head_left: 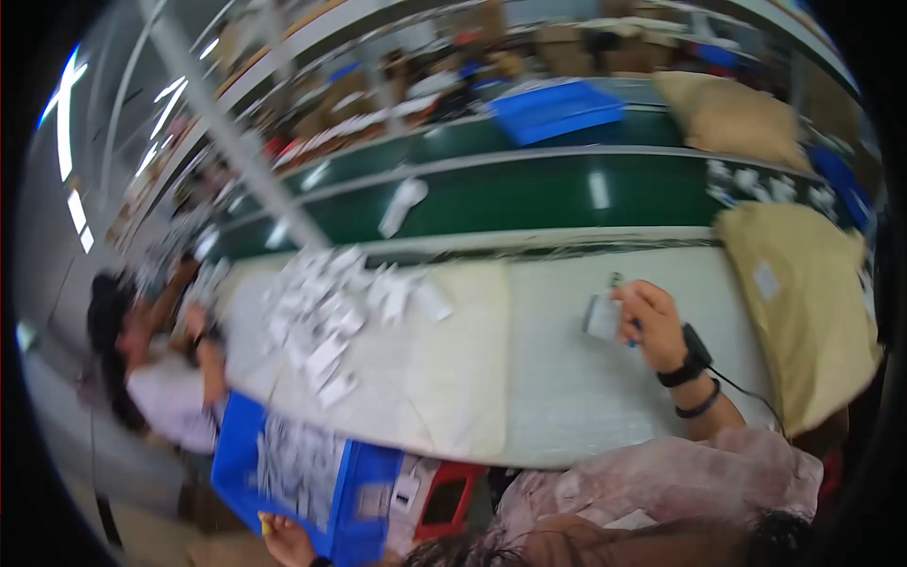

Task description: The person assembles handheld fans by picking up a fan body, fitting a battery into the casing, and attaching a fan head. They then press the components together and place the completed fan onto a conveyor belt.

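My right hand (650,321) is raised over the right part of the pale worktable, its fingers closed in a pinch. Between them is a small flat white piece (602,317) with a dark edge; blur hides its kind. Something small and blue (635,331) shows by the fingers. My left hand (288,542) is low at the left, beside the near side of a blue bin (230,463) of greyish-white pieces (300,463). Its fingers look loosely apart, with a yellow spot at one fingertip. A heap of small white pieces (326,307) lies on the table's left half.
Beyond the table (557,397) runs a green conveyor (520,198) carrying a white item (403,206). A blue tray (557,109) and a tan sack (727,118) stand farther back. Another yellowish sack (803,312) sits at the right. At the left, another person (170,378) works. A red-framed object (449,501) is near me.
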A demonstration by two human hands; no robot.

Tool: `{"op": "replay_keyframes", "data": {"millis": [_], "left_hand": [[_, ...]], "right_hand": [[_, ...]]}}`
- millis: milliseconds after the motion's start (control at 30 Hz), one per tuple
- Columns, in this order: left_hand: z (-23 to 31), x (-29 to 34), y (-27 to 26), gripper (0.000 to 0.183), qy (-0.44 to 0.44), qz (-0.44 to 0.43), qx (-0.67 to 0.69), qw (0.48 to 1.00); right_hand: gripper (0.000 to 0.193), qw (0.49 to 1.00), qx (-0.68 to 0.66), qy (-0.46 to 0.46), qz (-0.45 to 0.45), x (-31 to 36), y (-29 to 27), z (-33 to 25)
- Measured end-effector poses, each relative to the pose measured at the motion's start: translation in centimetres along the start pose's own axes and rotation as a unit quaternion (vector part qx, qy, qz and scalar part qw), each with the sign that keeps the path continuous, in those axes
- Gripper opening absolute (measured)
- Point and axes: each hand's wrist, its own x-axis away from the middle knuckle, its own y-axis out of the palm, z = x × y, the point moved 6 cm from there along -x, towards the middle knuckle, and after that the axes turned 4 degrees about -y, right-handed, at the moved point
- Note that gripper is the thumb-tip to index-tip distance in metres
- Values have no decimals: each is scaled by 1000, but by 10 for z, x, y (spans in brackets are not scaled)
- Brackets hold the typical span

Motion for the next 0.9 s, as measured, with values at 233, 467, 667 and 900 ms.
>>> {"op": "replay_keyframes", "data": {"millis": [233, 467, 667, 900], "left_hand": [[-154, -132, 219, 22, -102, -170, -56, 979], [-329, -97, 363, 16, -313, -258, -132, 905], [-372, -76, 375, 20, -384, -324, -177, 847], [-422, -81, 378, 23, -448, -312, -185, 817]], "right_hand": [[31, 976, -84, -170, 107, -1, -69, -125], [20, 953, 68, -168, 243, 10, -236, -235], [19, 880, 161, -72, 442, 50, -417, -274], [35, 467, 832, 25, 298, 84, -599, -283]]}}
